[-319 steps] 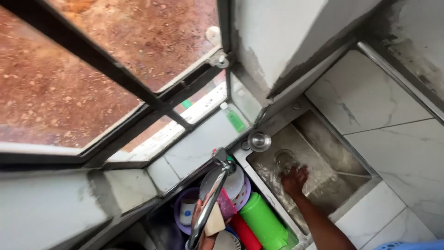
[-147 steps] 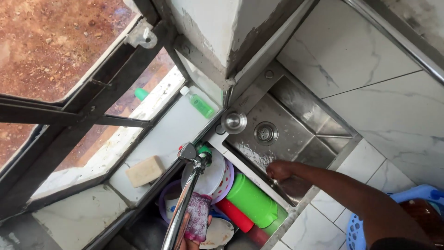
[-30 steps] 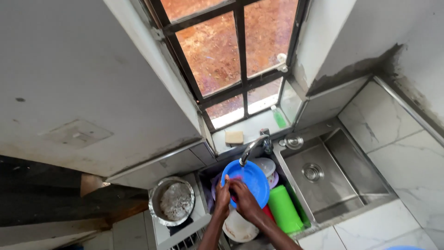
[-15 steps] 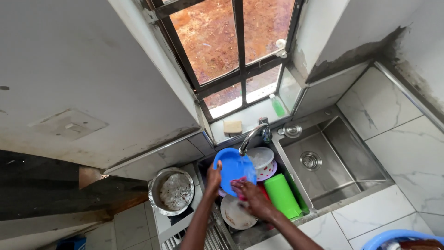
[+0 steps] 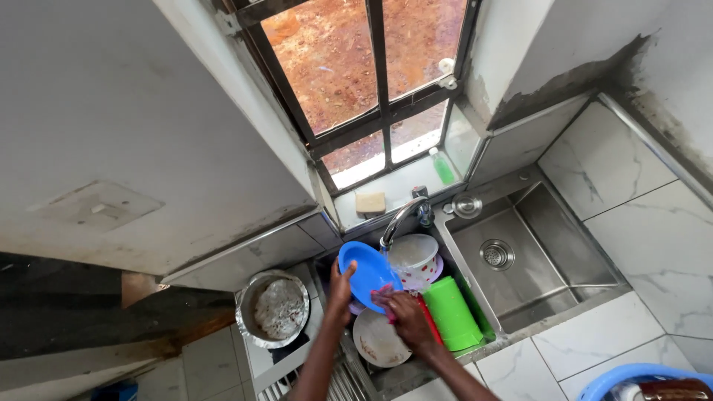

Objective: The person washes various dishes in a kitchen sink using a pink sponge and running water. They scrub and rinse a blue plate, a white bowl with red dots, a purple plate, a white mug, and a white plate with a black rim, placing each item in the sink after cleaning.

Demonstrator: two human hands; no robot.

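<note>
The wet blue plate (image 5: 368, 273), gripped at its edge by the left hand (image 5: 341, 293) while the right hand (image 5: 405, 319) presses a pink cloth (image 5: 383, 297) against it, could be dropped onto the white plate (image 5: 377, 340).

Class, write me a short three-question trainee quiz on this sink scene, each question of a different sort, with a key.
1. True or false: the left hand holds the blue plate by its rim.
2. Multiple choice: what lies on the window sill beside the soap bar? A) a green bottle B) a red mug C) a spoon
3. Fill in: the right hand presses a pink ____ against the plate, under the tap.

Key
1. True.
2. A.
3. Cloth; it looks like a washing rag, though its exact kind is hard to tell.
</note>
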